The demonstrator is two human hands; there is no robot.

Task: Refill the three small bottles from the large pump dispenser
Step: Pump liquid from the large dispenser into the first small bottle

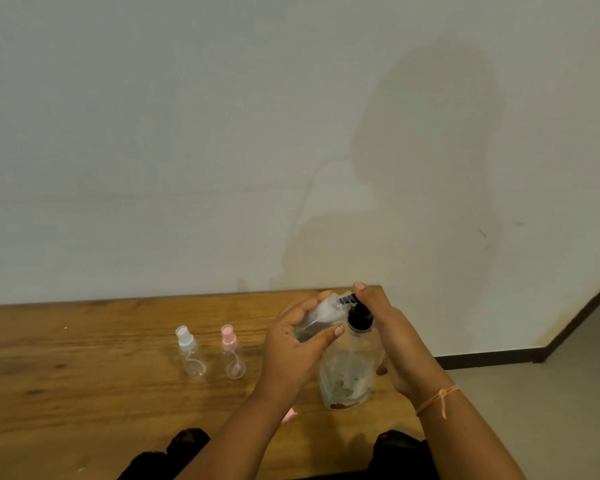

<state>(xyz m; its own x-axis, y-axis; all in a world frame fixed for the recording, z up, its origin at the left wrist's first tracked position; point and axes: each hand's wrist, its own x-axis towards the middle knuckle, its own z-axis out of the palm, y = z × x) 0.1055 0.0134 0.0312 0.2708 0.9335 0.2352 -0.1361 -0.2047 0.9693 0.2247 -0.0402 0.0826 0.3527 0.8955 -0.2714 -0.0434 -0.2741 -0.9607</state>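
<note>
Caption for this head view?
Left hand holds small clear bottle at black pump of large clear dispenser, right hand touching pump.
</note>
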